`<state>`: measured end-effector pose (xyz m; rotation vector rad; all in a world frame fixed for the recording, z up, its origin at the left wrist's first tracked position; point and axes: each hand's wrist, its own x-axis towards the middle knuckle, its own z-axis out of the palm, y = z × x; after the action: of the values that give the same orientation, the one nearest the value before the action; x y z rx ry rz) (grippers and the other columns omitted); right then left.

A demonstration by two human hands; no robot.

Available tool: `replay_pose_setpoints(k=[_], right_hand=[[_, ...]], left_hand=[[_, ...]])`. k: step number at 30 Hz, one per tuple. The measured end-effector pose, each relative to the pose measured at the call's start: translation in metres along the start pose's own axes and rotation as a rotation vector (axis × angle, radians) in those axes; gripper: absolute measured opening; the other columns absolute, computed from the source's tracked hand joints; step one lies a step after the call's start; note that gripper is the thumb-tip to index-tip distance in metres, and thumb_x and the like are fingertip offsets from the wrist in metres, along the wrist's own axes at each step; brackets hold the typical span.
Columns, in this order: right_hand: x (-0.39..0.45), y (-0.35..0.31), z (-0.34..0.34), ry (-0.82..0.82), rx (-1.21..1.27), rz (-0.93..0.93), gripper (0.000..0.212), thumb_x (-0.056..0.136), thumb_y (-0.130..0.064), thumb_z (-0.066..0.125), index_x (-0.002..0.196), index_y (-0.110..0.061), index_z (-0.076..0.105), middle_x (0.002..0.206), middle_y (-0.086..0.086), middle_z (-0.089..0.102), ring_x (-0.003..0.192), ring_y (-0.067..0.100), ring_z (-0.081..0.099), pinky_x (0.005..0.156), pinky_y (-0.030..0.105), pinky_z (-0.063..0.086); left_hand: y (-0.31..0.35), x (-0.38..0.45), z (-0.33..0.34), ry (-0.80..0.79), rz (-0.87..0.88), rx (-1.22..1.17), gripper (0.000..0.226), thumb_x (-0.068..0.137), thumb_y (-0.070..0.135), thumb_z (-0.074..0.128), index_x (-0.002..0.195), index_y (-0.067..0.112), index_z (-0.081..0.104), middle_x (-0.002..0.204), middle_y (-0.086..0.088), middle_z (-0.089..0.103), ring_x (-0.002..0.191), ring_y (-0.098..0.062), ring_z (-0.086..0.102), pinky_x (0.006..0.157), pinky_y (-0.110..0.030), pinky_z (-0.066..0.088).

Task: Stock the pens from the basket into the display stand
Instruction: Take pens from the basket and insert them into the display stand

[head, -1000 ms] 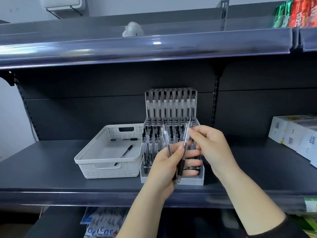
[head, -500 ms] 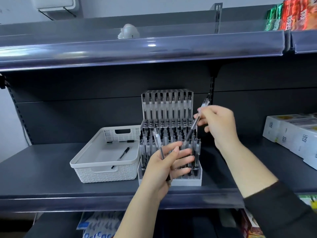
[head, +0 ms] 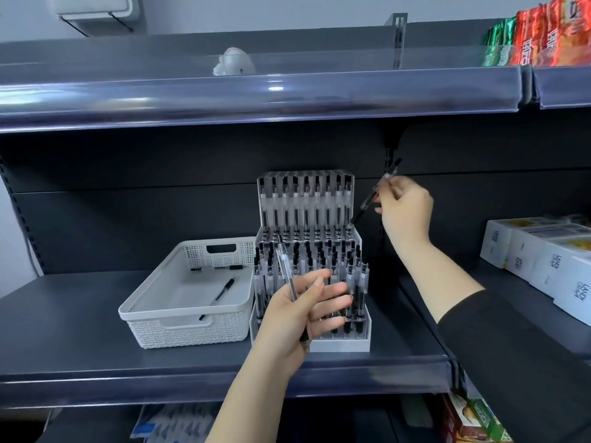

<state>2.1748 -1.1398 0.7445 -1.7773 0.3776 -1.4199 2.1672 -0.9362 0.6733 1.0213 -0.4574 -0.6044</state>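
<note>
A dark shelf (head: 80,318) is seen across the middle of the frame, with a tiered pen display stand (head: 311,238) at centre and a white basket (head: 188,327) touching its left side. Two pens (head: 218,296) are left lying in the basket. A clear pen (head: 287,272) is gripped by the left hand (head: 302,314) at lower centre. A black pen (head: 374,194) is pinched, tilted, by the right hand (head: 404,209) beside the stand's top right row.

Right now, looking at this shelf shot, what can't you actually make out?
All in the head view:
- Free slots in the display stand: packed pens and the left hand cover its front rows.
- How many pens the left hand grips: too thin to count and partly hidden by its fingers.
- Tip of the pen the right hand pinches: motion-blurred.
- White boxes: cut off by the right edge.
</note>
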Motion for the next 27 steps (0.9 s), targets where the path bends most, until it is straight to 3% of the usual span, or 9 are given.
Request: replay_pose_setpoints(k=[4, 9, 16, 21, 24, 27], right_hand=[[-0.002, 0.005, 0.004, -0.055, -0.103, -0.093, 0.021, 0.094, -0.014, 0.054, 0.098, 0.001, 0.067, 0.088, 0.012, 0.072, 0.078, 0.023, 0.068, 0.077, 0.043, 0.057], [-0.001, 0.006, 0.007, -0.107, -0.243, -0.179, 0.024, 0.095, -0.017, 0.052, 0.086, 0.000, 0.067, 0.068, 0.012, 0.068, 0.062, 0.028, 0.063, 0.069, 0.036, 0.054], [-0.004, 0.016, 0.014, -0.236, -0.415, -0.138, 0.031, 0.096, -0.017, 0.048, 0.074, -0.001, 0.063, 0.066, 0.015, 0.066, 0.065, 0.029, 0.063, 0.080, 0.036, 0.047], [0.004, 0.006, 0.017, -0.304, -0.496, -0.171, 0.035, 0.094, -0.014, 0.046, 0.065, 0.001, 0.056, 0.060, 0.013, 0.058, 0.059, 0.028, 0.053, 0.064, 0.034, 0.051], [0.011, -0.004, 0.019, -0.376, -0.605, -0.140, 0.039, 0.094, -0.012, 0.044, 0.055, -0.007, 0.042, 0.055, 0.007, 0.046, 0.057, 0.026, 0.048, 0.058, 0.031, 0.046], [0.015, -0.010, 0.025, -0.447, -0.727, -0.056, 0.039, 0.097, -0.013, 0.043, 0.058, -0.010, 0.040, 0.063, 0.006, 0.048, 0.055, 0.019, 0.046, 0.052, 0.023, 0.035]], left_hand=[[0.001, 0.001, -0.002, 0.006, 0.009, -0.001, 0.019, 0.093, 0.013, 0.053, 0.109, 0.009, 0.062, 0.092, -0.013, 0.074, 0.076, -0.017, 0.073, 0.050, -0.023, 0.056], [0.000, 0.002, -0.003, 0.019, 0.001, -0.007, 0.019, 0.093, 0.012, 0.053, 0.109, 0.008, 0.062, 0.092, -0.013, 0.074, 0.075, -0.017, 0.073, 0.050, -0.023, 0.056], [0.002, 0.002, -0.003, 0.029, 0.006, -0.018, 0.016, 0.094, 0.011, 0.052, 0.106, 0.008, 0.062, 0.090, -0.013, 0.074, 0.072, -0.017, 0.073, 0.047, -0.022, 0.054], [0.003, 0.003, -0.002, 0.040, 0.011, -0.005, 0.015, 0.095, 0.010, 0.051, 0.103, 0.009, 0.063, 0.088, -0.012, 0.074, 0.072, -0.017, 0.073, 0.048, -0.022, 0.054], [0.004, 0.003, 0.000, 0.040, 0.011, 0.001, 0.014, 0.095, 0.011, 0.051, 0.102, 0.009, 0.063, 0.087, -0.011, 0.075, 0.071, -0.016, 0.073, 0.048, -0.022, 0.054], [0.004, 0.003, 0.000, 0.040, 0.010, -0.002, 0.014, 0.094, 0.011, 0.051, 0.102, 0.009, 0.063, 0.088, -0.012, 0.075, 0.071, -0.016, 0.073, 0.048, -0.023, 0.055]])
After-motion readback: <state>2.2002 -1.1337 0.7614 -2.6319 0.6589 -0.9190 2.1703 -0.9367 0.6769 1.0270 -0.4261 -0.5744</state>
